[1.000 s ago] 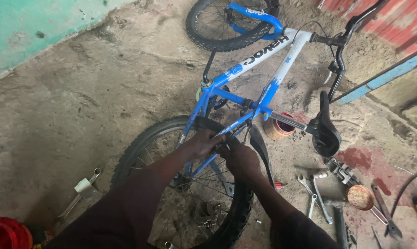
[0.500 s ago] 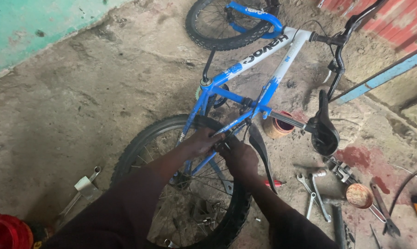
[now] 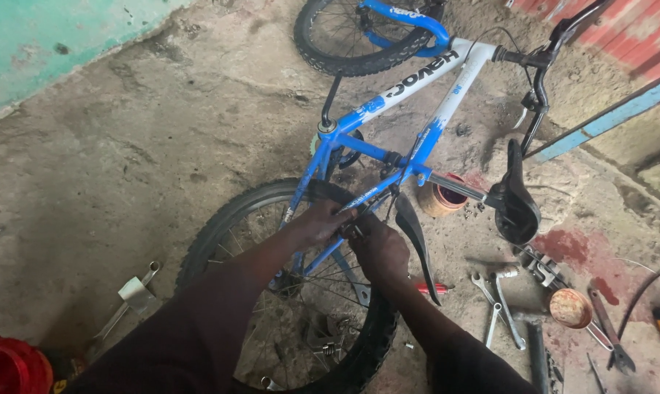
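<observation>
A blue and white bicycle (image 3: 410, 80) stands upside down on the concrete floor, resting on its black saddle (image 3: 518, 201) and handlebar (image 3: 545, 51). My left hand (image 3: 317, 222) grips the blue rear frame stay just above the rear wheel (image 3: 220, 226). My right hand (image 3: 377, 248) is closed around a small part at the same spot, beside a black mudguard (image 3: 416, 233). Both hands touch each other over the tyre. What the right fingers hold is hidden.
Spanners (image 3: 499, 295) and a red-handled tool (image 3: 428, 289) lie on the floor to the right, with a small rusty tin (image 3: 569, 306), pliers (image 3: 611, 339) and an orange cup (image 3: 443, 201). A metal tool (image 3: 134, 292) lies left. A red container (image 3: 9, 368) sits bottom left.
Both hands stay at the rear frame stay. The view has shifted slightly; the hands have hardly moved.
</observation>
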